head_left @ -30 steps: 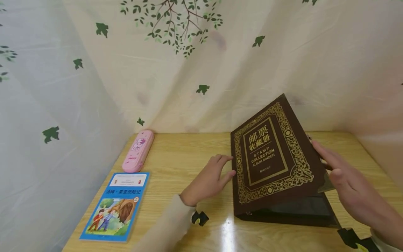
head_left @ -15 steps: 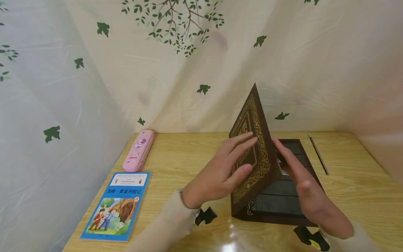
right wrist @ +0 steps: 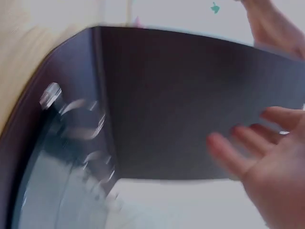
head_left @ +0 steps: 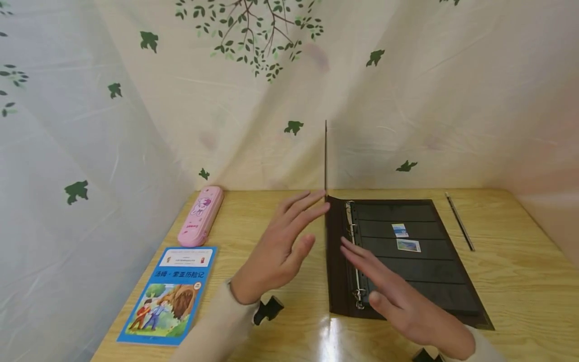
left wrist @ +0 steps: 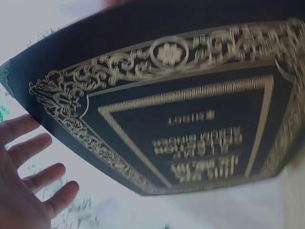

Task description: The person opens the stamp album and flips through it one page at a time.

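A dark brown stamp album binder lies on the table with its front cover (head_left: 325, 156) standing upright, edge-on in the head view. My left hand (head_left: 276, 246) is to the left of the cover, fingers extended, fingertips right at its outer face. The gold-patterned outside (left wrist: 190, 109) fills much of the left wrist view. On the inner side, my right hand (head_left: 404, 299) has straight fingers over the metal rings (head_left: 353, 231) and lower left of the black pocket page (head_left: 407, 269). Two small stamps (head_left: 400, 231) show on that page. The right wrist view shows the cover's plain inside (right wrist: 186, 105).
At the left, a pink pencil case (head_left: 201, 216) lies behind a blue storybook (head_left: 167, 296). A dark pencil (head_left: 459, 221) lies right of the binder. A leaf-print curtain (head_left: 253, 125) hangs along the table's back edge.
The cover has swung leftward from slanting over the binder to upright, uncovering the rings, page and stamps. My right hand has moved left and released the cover's edge. The pencil has come into view.
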A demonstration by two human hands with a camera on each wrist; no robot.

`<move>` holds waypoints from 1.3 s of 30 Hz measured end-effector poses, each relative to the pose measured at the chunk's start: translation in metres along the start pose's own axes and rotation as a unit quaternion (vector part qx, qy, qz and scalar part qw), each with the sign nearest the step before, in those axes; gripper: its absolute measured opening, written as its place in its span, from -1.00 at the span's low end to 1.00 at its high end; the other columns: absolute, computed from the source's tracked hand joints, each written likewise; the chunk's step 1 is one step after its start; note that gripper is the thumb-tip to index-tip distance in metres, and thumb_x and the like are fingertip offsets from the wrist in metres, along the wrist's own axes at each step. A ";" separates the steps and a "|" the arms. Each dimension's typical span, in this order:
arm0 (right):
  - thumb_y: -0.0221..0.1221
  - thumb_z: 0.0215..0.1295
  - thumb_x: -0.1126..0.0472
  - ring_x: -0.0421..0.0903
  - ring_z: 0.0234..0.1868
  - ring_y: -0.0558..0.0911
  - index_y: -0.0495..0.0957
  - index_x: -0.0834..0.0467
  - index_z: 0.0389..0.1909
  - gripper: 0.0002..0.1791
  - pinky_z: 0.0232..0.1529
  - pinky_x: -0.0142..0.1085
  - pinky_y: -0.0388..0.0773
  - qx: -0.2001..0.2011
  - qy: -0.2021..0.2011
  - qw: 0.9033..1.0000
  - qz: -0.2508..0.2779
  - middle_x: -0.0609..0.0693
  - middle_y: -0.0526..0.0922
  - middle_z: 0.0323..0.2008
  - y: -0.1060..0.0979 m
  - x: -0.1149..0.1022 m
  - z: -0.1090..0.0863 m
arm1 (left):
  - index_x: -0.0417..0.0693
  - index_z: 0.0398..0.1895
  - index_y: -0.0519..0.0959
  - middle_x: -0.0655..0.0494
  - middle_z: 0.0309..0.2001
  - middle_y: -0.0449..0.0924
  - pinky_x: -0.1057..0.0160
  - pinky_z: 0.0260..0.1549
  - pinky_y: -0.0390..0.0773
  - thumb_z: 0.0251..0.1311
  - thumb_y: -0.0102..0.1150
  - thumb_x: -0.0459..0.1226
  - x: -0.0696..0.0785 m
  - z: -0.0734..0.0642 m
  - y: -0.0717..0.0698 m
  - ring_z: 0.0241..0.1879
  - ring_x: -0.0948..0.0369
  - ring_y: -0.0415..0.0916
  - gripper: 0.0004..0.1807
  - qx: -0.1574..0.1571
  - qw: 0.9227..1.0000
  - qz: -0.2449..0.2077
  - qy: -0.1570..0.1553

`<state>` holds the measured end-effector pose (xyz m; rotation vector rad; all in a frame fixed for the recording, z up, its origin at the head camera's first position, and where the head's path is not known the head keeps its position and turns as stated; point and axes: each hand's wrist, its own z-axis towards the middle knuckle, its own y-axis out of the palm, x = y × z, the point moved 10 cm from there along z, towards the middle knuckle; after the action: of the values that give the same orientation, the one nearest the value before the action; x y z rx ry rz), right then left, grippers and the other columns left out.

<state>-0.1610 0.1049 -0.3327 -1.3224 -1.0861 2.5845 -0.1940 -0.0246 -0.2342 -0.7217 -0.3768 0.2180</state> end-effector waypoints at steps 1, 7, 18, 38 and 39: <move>-0.20 0.54 0.08 0.05 0.42 0.05 0.00 0.03 0.48 -0.45 0.21 -0.08 0.26 0.000 0.030 0.999 -0.021 0.01 -0.06 0.47 -0.001 0.010 -0.004 | -0.12 0.29 0.35 0.05 0.37 0.20 0.05 0.28 0.08 0.49 -0.49 0.02 -0.003 -0.005 -0.007 0.35 0.04 0.06 -0.42 0.009 1.000 0.004 -0.002; 0.15 0.30 -0.09 0.37 0.29 0.14 0.32 0.18 0.32 -0.34 -0.04 0.36 0.24 -0.021 0.213 0.956 -0.199 0.23 0.11 0.39 -0.023 0.092 -0.049 | -0.17 0.22 0.43 0.02 0.28 0.35 0.07 0.24 0.15 0.49 -0.42 -0.02 -0.023 -0.037 -0.044 0.28 0.04 0.21 -0.45 0.045 0.997 0.012 -0.053; 0.22 0.14 -0.18 0.48 0.21 0.15 0.31 0.24 0.33 -0.16 -0.15 0.37 0.24 -0.094 0.291 0.905 -0.296 0.39 0.18 0.30 -0.030 0.160 -0.106 | -0.16 0.30 0.37 0.05 0.17 0.48 0.03 0.07 0.38 0.44 -0.14 -0.19 -0.070 -0.101 -0.076 0.12 0.13 0.42 -0.56 0.024 0.956 0.099 -0.276; 0.18 0.21 -0.12 0.47 0.26 0.06 0.23 0.29 0.36 -0.18 -0.08 0.44 0.13 -0.086 0.274 0.913 -0.290 0.40 0.12 0.32 -0.048 0.179 -0.091 | -0.36 0.29 0.31 -0.50 0.15 0.30 -0.22 -0.01 0.36 0.32 -0.08 0.14 -0.162 -0.185 0.028 0.08 -0.35 0.32 -0.23 -0.258 0.811 0.220 -0.476; 0.19 0.21 -0.12 0.47 0.26 0.06 0.23 0.29 0.36 -0.17 -0.07 0.44 0.12 -0.085 0.274 0.913 -0.289 0.40 0.12 0.32 -0.048 0.179 -0.091 | -0.37 0.28 0.32 -0.51 0.12 0.31 -0.21 0.00 0.35 0.31 -0.07 0.15 -0.163 -0.187 0.031 0.08 -0.33 0.32 -0.22 -0.264 0.809 0.219 -0.478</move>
<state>-0.2212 0.2527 -0.4644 -1.3645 -1.3366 1.5995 -0.2681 -0.1660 -0.4261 -1.2242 -1.2748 0.9641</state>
